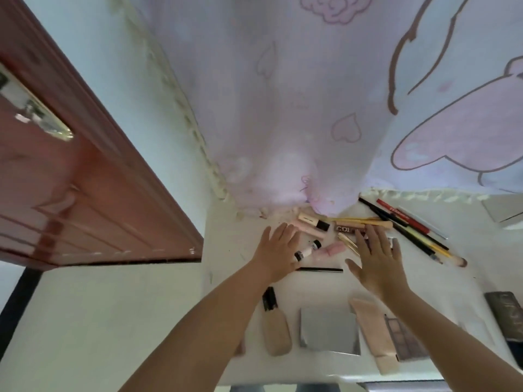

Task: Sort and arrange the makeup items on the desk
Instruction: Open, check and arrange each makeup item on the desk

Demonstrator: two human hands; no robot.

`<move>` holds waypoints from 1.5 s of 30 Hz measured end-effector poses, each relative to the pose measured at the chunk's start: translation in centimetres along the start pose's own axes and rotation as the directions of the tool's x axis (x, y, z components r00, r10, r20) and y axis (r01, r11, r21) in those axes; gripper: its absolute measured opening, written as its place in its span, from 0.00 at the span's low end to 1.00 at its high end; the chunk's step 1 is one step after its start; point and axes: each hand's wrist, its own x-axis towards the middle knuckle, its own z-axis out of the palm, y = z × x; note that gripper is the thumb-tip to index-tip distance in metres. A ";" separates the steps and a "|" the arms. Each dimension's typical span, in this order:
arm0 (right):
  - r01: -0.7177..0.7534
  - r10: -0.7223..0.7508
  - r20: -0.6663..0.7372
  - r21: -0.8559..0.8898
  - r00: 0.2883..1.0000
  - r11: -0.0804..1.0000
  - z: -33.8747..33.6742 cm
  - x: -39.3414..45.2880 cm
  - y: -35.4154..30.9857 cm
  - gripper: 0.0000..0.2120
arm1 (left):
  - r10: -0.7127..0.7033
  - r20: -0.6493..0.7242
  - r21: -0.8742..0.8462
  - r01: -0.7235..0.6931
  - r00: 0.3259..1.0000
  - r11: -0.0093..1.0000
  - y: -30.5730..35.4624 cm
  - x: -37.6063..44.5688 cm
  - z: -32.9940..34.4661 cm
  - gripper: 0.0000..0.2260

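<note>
Makeup items lie scattered on a white desk [226, 292]. My left hand [276, 250] hovers flat with fingers apart over small pink tubes [310, 226] and a white tube with black caps [307, 251]. My right hand [376, 258] is spread over a brown tube [348, 229] and gold-handled brushes [346, 241]. Neither hand holds anything. Nearer me lie a beige foundation bottle [276, 329], a silver square compact [329, 329], a pink tube [373, 335] and an eyeshadow palette [404, 340]. Black, red and yellow pencils [407, 224] fan out at the right.
A pink and lilac printed curtain [297, 108] hangs down to the back of the desk. A red-brown wooden door [70, 179] stands at the left. A thin black pencil [319, 269] lies between my hands. A dark palette [506, 312] and a silver case [503, 210] sit at the right edge.
</note>
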 end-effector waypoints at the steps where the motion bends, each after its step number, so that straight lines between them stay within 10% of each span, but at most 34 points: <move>1: 0.025 -0.024 -0.034 0.020 0.999 0.999 -0.2 -0.3 -1.7 0.33 | -0.016 -0.002 -0.016 0.016 1.000 1.000 -1.1 -0.9 0.1 0.31; 16: 0.422 -0.402 -0.148 0.142 0.903 0.896 2.5 -6.6 -15.8 0.18 | 0.192 0.035 -0.178 -0.183 0.981 0.967 -7.6 -15.6 8.0 0.34; 27: 0.545 -0.541 0.084 -0.048 0.837 0.837 3.4 -8.1 -16.6 0.22 | -0.063 -0.062 -0.416 0.031 0.996 0.909 -7.8 -15.8 9.0 0.31; 35: 0.513 -0.513 -0.021 -0.007 0.858 0.859 2.6 -6.6 -15.6 0.18 | -0.249 -0.049 -0.746 0.131 0.967 0.653 -8.9 -15.4 7.1 0.34; 45: 0.073 -0.356 0.194 0.785 0.914 0.615 -3.6 -6.2 -18.2 0.22 | -0.202 -0.047 -0.979 -0.005 0.978 0.202 -8.9 -15.9 2.7 0.27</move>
